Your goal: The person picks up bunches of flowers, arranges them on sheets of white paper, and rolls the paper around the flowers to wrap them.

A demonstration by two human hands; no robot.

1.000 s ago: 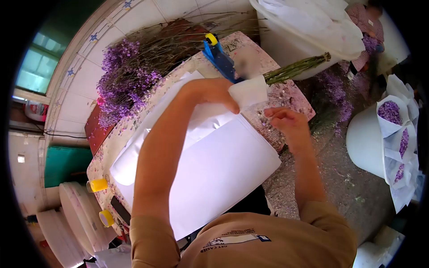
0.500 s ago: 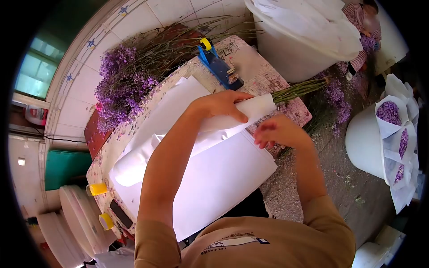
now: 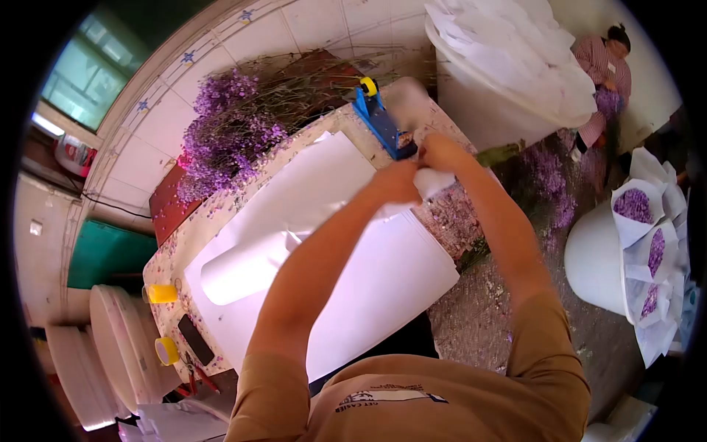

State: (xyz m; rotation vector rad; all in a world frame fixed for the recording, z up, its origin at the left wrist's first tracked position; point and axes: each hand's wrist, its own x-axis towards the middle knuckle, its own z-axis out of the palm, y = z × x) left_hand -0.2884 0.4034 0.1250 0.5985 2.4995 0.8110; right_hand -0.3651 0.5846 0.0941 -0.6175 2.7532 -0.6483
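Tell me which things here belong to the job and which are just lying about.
Seemingly part of the job:
- hands
- paper-wrapped bundle
- paper sheets
- blue tape dispenser
- purple flowers

Seemingly just lying about:
- phone
- red-handled tool
- green board

The paper sheets (image 3: 383,283) before me look white and smooth, with a soft sheen where light falls on the rolled paper (image 3: 247,269). The tape dispenser (image 3: 379,121) looks like blue plastic. My shirt (image 3: 412,383) is matt brown cloth. The wall tiles (image 3: 158,114) look smooth and lightly glossy, the floor (image 3: 479,324) rough and matt. The large tub (image 3: 486,103) appears to be pale, smooth plastic.
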